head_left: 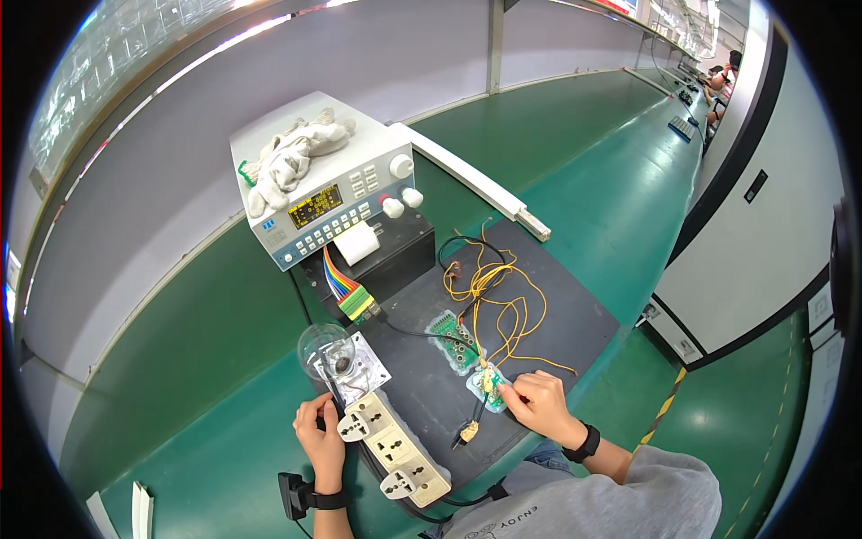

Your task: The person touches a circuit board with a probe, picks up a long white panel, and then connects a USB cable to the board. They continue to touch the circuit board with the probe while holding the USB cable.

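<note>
Green bench [215, 386] w/ dark mat [570, 296] on it (clock dirs from mat ctr.). Lg. grey instrument [328, 202] w/ lit display + knobs at approx. 11, up on a black box [400, 256]. Long white bar [476, 184] at 12, beyond mat edge. Cream power strip [395, 449] at 7, lying at a slant. Wht. gloves [292, 162] bunched on top of the instrument. Tangle of yellow wires [486, 286] at 12–1. L hand [319, 427] at 8, just beside strip's upper end; fingers curled, grip on anything: can't tell. R hand [534, 400] btwn 4 & 5, fingers bent in, thumb + index at the near board's R edge; can't tell if pinching or just touching. Clear glass bulb [325, 352] at 9, next to its wht. base plate [373, 364]. Far green board [455, 343] near ctr., flat on mat; near board [489, 388] at approx. 6, w/ yellowish lumps + leads. Green connector [357, 304] btwn 9 & 10, on rainbow ribbon [338, 280]. Yellowish lump [469, 432] on blk. lead, also at 6, further out.
</note>
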A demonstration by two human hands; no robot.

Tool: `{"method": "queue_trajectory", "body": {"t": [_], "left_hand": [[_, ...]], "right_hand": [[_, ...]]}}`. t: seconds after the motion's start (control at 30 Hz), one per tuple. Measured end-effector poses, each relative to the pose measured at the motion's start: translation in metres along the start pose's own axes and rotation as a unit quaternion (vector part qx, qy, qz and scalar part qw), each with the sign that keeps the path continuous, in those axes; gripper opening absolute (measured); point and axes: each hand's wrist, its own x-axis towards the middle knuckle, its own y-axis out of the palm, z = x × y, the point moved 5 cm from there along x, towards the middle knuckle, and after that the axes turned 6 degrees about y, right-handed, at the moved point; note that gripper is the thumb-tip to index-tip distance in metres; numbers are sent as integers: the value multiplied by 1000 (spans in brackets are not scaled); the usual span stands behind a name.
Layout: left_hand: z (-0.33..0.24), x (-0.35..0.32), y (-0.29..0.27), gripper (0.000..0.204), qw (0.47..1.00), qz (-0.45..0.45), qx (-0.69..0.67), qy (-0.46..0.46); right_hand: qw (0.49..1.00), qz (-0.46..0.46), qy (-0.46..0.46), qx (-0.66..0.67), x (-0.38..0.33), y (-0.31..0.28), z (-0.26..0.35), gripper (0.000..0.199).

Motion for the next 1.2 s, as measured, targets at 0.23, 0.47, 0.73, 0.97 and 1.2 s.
{"method": "queue_trajectory", "body": {"t": [0.23, 0.47, 0.73, 0.97, 1.2], "left_hand": [[0, 0, -4, 15, 999, -23, 19, -11], [-2, 9, 4, 12, 997, -47, -7, 65], [5, -7, 4, 13, 999, -34, 1, 8], [7, -7, 5, 12, 1000, -31, -1, -2], [8, -4, 6, 12, 999, -40, -5, 9]], "right_hand": [[1000, 22, -4, -8, 7, 2, 0, 35], [997, 37, 62, -7, -4, 2, -15, 34], [998, 52, -3, 40, -4, 3, 9, 46], [998, 41, -1, 44, -4, 1, 9, 46], [997, 43, -23, 62, 0, 1, 15, 45]]}}
